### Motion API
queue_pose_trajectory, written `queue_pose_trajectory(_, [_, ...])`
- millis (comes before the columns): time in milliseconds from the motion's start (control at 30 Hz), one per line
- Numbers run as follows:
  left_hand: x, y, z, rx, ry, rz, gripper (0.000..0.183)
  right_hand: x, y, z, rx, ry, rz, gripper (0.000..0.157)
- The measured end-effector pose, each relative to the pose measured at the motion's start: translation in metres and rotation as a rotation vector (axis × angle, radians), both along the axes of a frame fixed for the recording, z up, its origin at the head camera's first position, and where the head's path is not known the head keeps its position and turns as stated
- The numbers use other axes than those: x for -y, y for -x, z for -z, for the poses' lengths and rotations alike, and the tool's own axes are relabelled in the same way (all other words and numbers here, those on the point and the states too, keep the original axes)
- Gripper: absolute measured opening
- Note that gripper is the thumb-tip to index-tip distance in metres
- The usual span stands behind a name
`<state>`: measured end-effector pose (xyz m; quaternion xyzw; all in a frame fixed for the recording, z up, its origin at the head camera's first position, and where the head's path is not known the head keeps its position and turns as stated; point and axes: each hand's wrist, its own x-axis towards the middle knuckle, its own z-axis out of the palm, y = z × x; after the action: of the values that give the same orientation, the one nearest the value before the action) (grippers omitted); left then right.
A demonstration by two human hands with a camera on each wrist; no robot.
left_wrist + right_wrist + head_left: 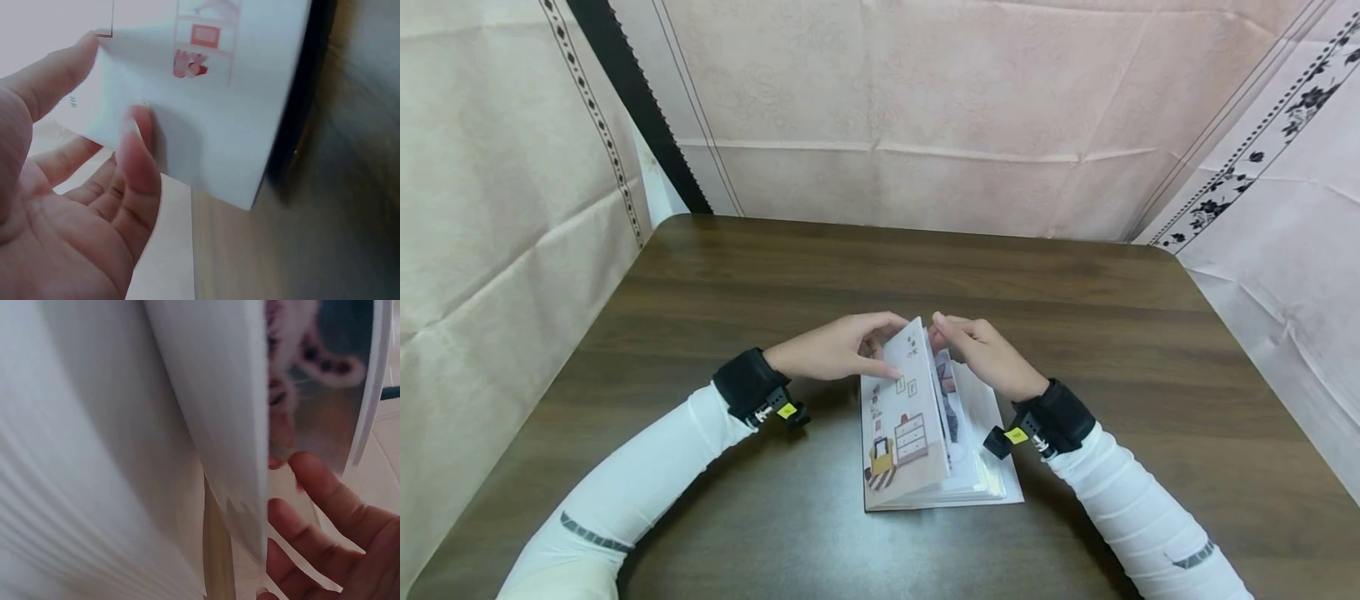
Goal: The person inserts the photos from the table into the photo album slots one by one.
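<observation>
A photo album [902,433] lies opened on the wooden table, its front leaf raised and slanting, printed with small furniture drawings. At the leaf's top edge, my left hand [850,346] holds it, thumb on the printed face and fingers behind. The left wrist view shows the white leaf [212,137] between those fingers, with a pink shelf drawing. My right hand [988,354] is by the album's upper edge, fingers among the leaves. In the right wrist view, one of its fingertips [306,465] touches a glossy picture page [331,406] at its lower edge.
The brown tabletop [722,275] extends around the album. Pale cloth [925,100] hangs behind the table and along both sides. Thick white leaves [94,450] fill much of the right wrist view. Each forearm wears a black wrist strap [748,383].
</observation>
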<state>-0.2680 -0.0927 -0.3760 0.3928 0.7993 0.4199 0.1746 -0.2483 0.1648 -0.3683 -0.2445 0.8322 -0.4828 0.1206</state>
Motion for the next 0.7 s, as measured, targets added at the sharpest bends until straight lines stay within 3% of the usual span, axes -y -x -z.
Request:
queue_pose_trajectory(333, [-0.001,-0.002,0.003,-0.031,0.111,0.007,0.065,-0.013,0.011,-0.001,0.114,-0.142,0.007,0.034])
queue_pose_trajectory(700, [0.009,-0.003,0.015,-0.206,0.221,-0.066,0.053,-0.027,0.015,0.004,0.078,-0.294,-0.001,0.038])
